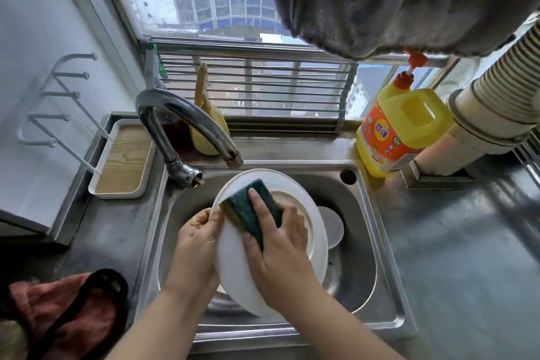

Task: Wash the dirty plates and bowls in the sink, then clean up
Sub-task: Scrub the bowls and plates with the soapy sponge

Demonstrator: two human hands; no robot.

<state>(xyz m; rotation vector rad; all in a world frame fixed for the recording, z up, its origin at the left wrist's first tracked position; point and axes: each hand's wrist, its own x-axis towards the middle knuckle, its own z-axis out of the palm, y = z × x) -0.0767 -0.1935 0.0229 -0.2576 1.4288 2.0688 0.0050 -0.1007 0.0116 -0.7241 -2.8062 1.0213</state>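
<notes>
A white plate (314,231) is tilted up over the steel sink (371,213), its underside with the foot ring facing me. My left hand (195,245) grips its left rim. My right hand (280,245) holds a green and yellow sponge (248,207) and presses it against the plate's underside. Under the plate, part of another dish (333,225) lies in the basin; most of it is hidden. No water comes from the faucet (187,123).
A yellow detergent bottle (400,131) stands at the sink's back right, next to stacked paper cups (502,82). A white rack tray (125,161) sits on the left. A pink cloth (67,310) lies at the front left. A grey towel (409,0) hangs overhead.
</notes>
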